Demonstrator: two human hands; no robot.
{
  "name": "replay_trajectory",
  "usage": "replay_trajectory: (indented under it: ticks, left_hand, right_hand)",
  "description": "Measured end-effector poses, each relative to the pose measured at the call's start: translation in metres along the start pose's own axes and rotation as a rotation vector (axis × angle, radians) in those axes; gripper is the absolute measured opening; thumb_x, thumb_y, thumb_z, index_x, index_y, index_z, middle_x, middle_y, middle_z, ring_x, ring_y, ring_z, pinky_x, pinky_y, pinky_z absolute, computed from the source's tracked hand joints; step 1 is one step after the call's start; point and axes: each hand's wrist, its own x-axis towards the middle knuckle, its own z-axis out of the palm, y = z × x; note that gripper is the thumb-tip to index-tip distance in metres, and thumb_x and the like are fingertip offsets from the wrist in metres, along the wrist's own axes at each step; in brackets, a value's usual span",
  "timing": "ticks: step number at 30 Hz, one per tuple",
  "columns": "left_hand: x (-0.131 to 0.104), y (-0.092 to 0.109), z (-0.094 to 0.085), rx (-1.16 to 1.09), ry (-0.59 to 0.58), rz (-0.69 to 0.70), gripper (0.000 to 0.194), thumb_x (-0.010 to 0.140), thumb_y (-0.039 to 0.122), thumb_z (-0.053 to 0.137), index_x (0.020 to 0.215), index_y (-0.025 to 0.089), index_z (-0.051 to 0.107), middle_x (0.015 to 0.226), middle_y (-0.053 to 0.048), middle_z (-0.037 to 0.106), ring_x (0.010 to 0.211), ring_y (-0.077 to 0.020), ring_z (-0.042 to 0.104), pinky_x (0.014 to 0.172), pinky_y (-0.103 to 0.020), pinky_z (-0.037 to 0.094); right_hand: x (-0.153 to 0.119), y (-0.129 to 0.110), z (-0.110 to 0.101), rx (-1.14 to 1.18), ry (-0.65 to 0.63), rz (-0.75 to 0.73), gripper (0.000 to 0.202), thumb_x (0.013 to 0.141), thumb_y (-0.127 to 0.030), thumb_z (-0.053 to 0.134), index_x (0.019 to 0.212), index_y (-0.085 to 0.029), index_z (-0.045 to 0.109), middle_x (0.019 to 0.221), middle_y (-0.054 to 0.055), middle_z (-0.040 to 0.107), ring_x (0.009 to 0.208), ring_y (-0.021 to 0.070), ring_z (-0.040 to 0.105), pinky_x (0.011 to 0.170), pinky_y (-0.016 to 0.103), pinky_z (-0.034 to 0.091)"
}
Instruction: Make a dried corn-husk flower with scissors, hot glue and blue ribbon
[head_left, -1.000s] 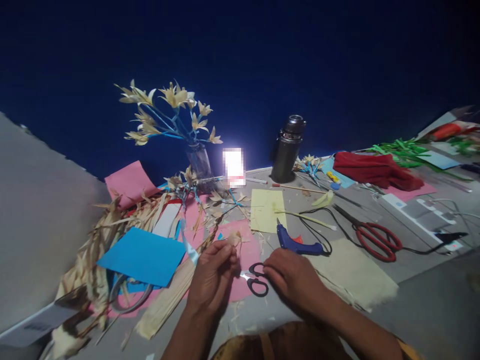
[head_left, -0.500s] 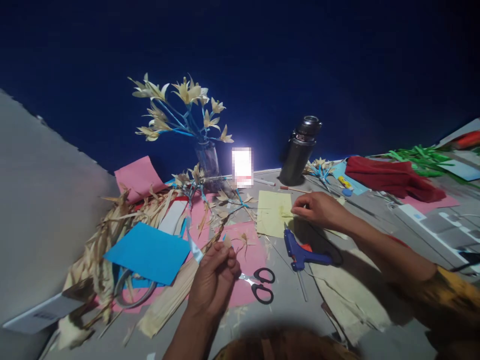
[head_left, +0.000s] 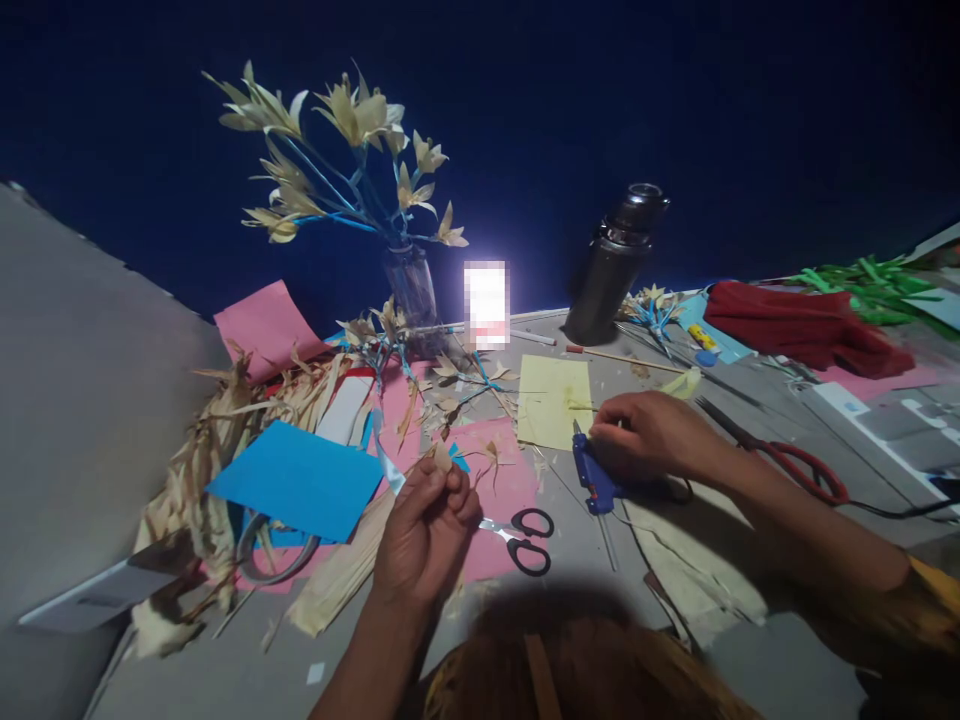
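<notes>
My left hand [head_left: 431, 520] is closed in a pinch on a small pale dried husk petal [head_left: 444, 458], above pink paper. My right hand [head_left: 634, 435] is curled over the handle of a blue hot glue gun [head_left: 592, 478], and its fingertips are partly hidden. The gun still lies on the table, its nozzle by a yellow sheet of paper [head_left: 544, 385]. A thin pale piece [head_left: 580, 406] rests on that sheet, close to my right fingers. Black-handled scissors [head_left: 529, 540] lie open to the right of my left hand.
Husk flowers on blue stems stand in a glass vase [head_left: 411, 290]. A dark flask [head_left: 606, 270] stands at the back. Dried husks [head_left: 202, 470] and a blue sheet [head_left: 300, 490] are on the left. To the right are red-handled scissors [head_left: 810, 470], a red cloth [head_left: 802, 330] and a power strip [head_left: 885, 430].
My right hand has come down from the yellow sheet to the glue gun's handle. My left hand still pinches the petal. The whole view has shifted slightly.
</notes>
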Motion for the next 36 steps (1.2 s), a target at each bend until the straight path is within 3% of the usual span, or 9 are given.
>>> replay_trajectory:
  ticks: [6,12,16,24,28,31,36]
  left_hand:
    - [0.0,0.002,-0.001,-0.036,0.033,0.031,0.026,0.07,0.012,0.079,0.075,0.018,0.055,0.07,0.002,0.052,0.059,-0.0088,0.045,0.052,-0.021,0.039]
    - [0.002,0.005,-0.005,-0.063,0.035,0.01,0.027,0.071,0.013,0.079,0.071,0.017,0.052,0.069,0.002,0.049,0.058,-0.0081,0.044,0.052,-0.02,0.038]
    - [0.003,0.006,-0.005,-0.084,0.045,-0.002,0.027,0.071,0.014,0.079,0.069,0.017,0.052,0.067,0.002,0.048,0.057,-0.0081,0.042,0.051,-0.02,0.037]
    - [0.001,0.01,-0.006,0.06,0.111,0.093,0.022,0.071,0.016,0.08,0.071,0.016,0.059,0.067,0.001,0.054,0.059,-0.0092,0.045,0.053,-0.021,0.038]
    - [-0.001,0.013,-0.004,0.133,0.121,0.117,0.018,0.074,0.019,0.079,0.076,0.017,0.061,0.068,0.001,0.056,0.059,-0.0095,0.046,0.054,-0.021,0.038]
    - [-0.006,0.015,-0.002,0.15,0.103,0.136,0.018,0.075,0.02,0.078,0.075,0.017,0.061,0.066,0.001,0.055,0.059,-0.0094,0.045,0.054,-0.021,0.038]
    - [-0.013,0.021,-0.008,0.134,0.111,0.13,0.017,0.074,0.019,0.078,0.076,0.018,0.061,0.066,0.001,0.055,0.059,-0.0098,0.046,0.054,-0.021,0.04]
  right_hand:
    - [0.045,-0.004,-0.021,-0.009,-0.064,-0.11,0.019,0.089,-0.034,0.065,0.083,-0.021,0.079,0.078,0.003,0.075,0.072,0.0183,0.064,0.06,0.027,0.033]
    - [0.104,-0.019,-0.012,-0.118,-0.109,-0.164,0.019,0.088,-0.033,0.068,0.091,-0.02,0.08,0.086,0.007,0.077,0.079,0.021,0.068,0.06,0.026,0.036]
    - [0.124,-0.027,-0.004,-0.141,-0.133,-0.175,0.018,0.086,-0.032,0.068,0.091,-0.021,0.081,0.086,0.007,0.077,0.076,0.0202,0.068,0.058,0.026,0.035]
    - [0.122,-0.05,0.005,-0.154,-0.21,-0.274,0.019,0.085,-0.029,0.067,0.093,-0.02,0.081,0.091,0.008,0.078,0.082,0.0219,0.068,0.062,0.026,0.036]
    - [0.113,-0.072,0.018,-0.125,-0.28,-0.41,0.025,0.089,-0.041,0.064,0.09,-0.021,0.08,0.089,0.007,0.077,0.08,0.0199,0.067,0.059,0.026,0.033]
    - [0.109,-0.087,0.033,-0.142,-0.337,-0.401,0.036,0.088,-0.052,0.064,0.091,-0.02,0.079,0.088,0.009,0.077,0.079,0.022,0.067,0.057,0.026,0.032]
    - [0.109,-0.09,0.038,-0.06,-0.426,-0.367,0.018,0.083,-0.03,0.065,0.084,-0.019,0.079,0.081,0.005,0.078,0.072,0.0184,0.066,0.055,0.025,0.035]
